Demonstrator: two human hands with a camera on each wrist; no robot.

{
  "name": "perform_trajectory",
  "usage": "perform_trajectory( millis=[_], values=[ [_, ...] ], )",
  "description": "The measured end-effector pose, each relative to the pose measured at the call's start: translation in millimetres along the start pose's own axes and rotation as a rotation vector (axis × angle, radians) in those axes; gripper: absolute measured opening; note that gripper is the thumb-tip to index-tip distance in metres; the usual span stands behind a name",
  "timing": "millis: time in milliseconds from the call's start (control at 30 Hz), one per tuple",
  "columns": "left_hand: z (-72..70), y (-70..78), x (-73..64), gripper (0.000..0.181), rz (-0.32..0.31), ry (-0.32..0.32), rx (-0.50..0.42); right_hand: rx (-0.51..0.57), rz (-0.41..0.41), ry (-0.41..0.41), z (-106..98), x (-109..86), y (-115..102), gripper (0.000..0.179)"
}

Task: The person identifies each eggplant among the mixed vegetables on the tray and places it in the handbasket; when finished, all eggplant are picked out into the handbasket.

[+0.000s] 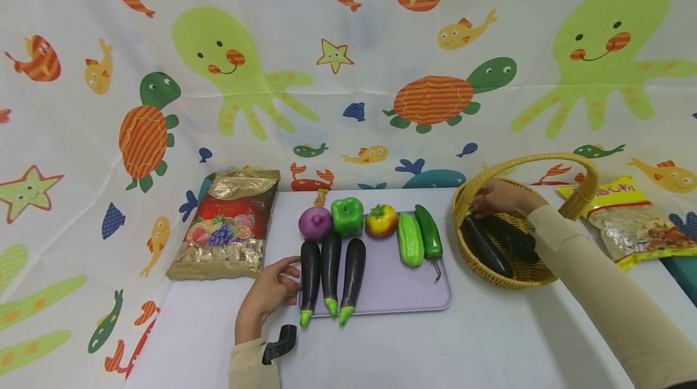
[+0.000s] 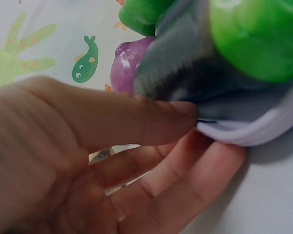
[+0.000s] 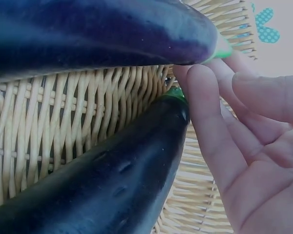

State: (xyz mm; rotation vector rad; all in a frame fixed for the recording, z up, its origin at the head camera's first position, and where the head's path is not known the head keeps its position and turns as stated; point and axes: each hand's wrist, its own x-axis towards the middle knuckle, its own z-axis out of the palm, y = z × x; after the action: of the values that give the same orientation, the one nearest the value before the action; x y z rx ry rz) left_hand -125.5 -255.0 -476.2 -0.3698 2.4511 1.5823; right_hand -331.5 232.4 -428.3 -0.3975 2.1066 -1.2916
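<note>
My left hand [image 1: 270, 292] pinches the left rim of the lilac tray [image 1: 381, 292], thumb above and fingers below, as the left wrist view shows. Right beside it three dark eggplants [image 1: 354, 274] lie with green ends toward me, overhanging the tray's front edge. Inside the wicker basket [image 1: 544, 277], my right hand [image 1: 503, 196] reaches in at the far left side. Two eggplants lie there, one [image 3: 136, 168] lower in the right wrist view and one [image 3: 112, 34] above. My right fingertips [image 3: 203, 80] are at their green ends, with the thumb held apart.
Along the tray's back are a purple onion [image 1: 315, 223], a green bell pepper [image 1: 347, 216], a tomato [image 1: 381, 221], a ridged green gourd [image 1: 411, 241] and a long green pepper [image 1: 429, 232]. A fruit-print bag [image 1: 225, 225] stands left; a yellow-topped bag [image 1: 631, 219] lies right of the basket.
</note>
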Motion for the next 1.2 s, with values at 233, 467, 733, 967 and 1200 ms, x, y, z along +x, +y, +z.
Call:
perform_trajectory(
  millis=[233,467,733,967,1200],
  values=[
    [0.4,-0.2,-1.0,0.061,0.006,-0.002,-0.005,0.055,0.004,0.0,-0.4,-3.2,0.1,0.026],
    [2.5,-2.3,1.0,0.061,-0.012,0.004,-0.004,0.029,-0.026,0.021,-3.7,-12.2,-2.1,0.034],
    [0.7,-1.0,-0.2,0.061,0.008,-0.005,-0.003,-0.209,-0.01,0.146,-7.4,-36.2,-8.9,0.035],
    [0.1,-1.0,-0.6,0.061,-0.005,0.006,-0.003,-0.496,0.03,0.12,-2.8,-45.2,-5.4,0.034],
    [2.0,-0.5,0.0,0.061,-0.013,0.009,-0.008,-0.563,0.114,0.078,9.8,-45.7,-7.2,0.032]
  ],
)
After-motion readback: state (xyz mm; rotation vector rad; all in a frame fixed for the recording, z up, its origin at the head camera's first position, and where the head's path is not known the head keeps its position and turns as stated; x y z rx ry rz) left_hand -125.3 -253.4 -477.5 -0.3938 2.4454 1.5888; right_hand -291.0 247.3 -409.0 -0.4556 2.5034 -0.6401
